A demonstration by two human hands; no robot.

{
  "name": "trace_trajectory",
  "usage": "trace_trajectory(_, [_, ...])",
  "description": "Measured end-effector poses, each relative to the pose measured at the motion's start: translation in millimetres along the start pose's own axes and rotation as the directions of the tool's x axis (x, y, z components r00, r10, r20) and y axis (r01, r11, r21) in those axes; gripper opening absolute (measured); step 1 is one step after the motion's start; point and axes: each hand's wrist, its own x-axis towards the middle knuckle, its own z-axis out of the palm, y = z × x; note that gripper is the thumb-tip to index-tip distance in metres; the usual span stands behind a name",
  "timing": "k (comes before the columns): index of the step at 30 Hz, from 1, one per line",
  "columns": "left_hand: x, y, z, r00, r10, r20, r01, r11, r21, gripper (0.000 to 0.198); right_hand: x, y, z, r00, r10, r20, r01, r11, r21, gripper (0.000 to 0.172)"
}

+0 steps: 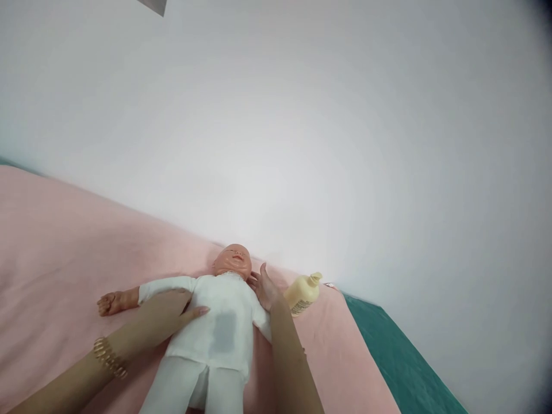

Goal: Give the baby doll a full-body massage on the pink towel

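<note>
A baby doll [224, 322] in a white top and white trousers lies on its back on a pink cloth [86, 230], its head toward the wall. My left hand [179, 313] rests at the doll's side below its outstretched arm, the thumb over the chest and the other fingers largely hidden. Beside the doll's neck and shoulder is my right hand [264, 287], its fingers apart and their tips near the neck. Just right of that hand stands a pale yellow pump bottle [302, 294], leaning in view.
A white wall [302, 144] rises behind the cloth. Green material [392, 351] shows beyond the cloth's right edge. A small white and red item [331, 286] lies near the wall behind the bottle.
</note>
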Motion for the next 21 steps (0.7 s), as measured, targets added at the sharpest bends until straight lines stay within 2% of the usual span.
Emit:
trace_trajectory(4, [0, 2, -2.9, 0.997, -0.015, 0.069, 0.014, 1.000, 0.019, 0.063, 8, 0, 6, 0.990, -0.006, 0.140, -0.015, 0.989, 0.145, 0.077])
trace_trajectory(7, [1, 3, -4.4, 0.998, -0.005, 0.065, 0.003, 1.000, 0.023, 0.060, 16, 1, 11, 0.983, -0.019, 0.181, -0.022, 0.974, 0.225, 0.080])
trace_trajectory(10, [0, 4, -4.9, 0.998, 0.001, 0.056, -0.002, 1.000, 0.014, 0.060, 27, 7, 16, 0.987, -0.025, 0.160, -0.019, 0.965, 0.263, 0.084])
trace_trajectory(16, [-3, 7, -5.8, 1.000, 0.003, 0.020, -0.004, 0.999, 0.037, 0.053, 42, 22, 18, 0.996, -0.047, 0.076, 0.023, 0.958, 0.284, 0.078])
trace_trajectory(21, [0, 3, -2.9, 0.999, 0.041, 0.015, -0.041, 0.999, -0.011, 0.052, 48, 17, 13, 0.995, -0.058, 0.083, 0.030, 0.953, 0.300, 0.076])
